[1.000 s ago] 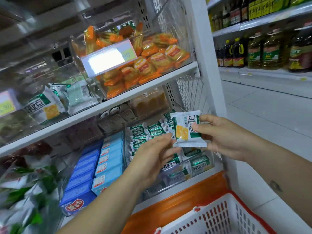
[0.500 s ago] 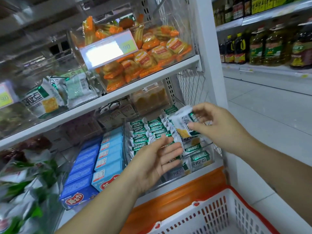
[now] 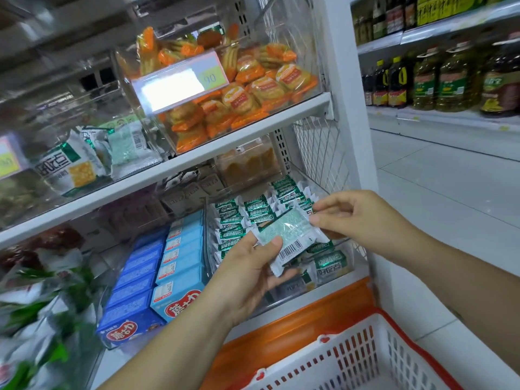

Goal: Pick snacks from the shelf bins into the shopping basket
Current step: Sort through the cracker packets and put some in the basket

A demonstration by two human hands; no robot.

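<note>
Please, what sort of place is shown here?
Most likely a supermarket or grocery shop: clear shelf bins of wrapped snacks, a price tag on one bin, cooking oil bottles shelved across the aisle, and a red-and-white shopping basket below.

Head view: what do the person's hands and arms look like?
The left forearm and right forearm are bare, no sleeve in view. The left hand and right hand wear no gloves, rings, watch or bracelet. A faint dark mark shows on the right forearm.

Basket point(image 3: 351, 358) partly beyond bottom edge
</note>
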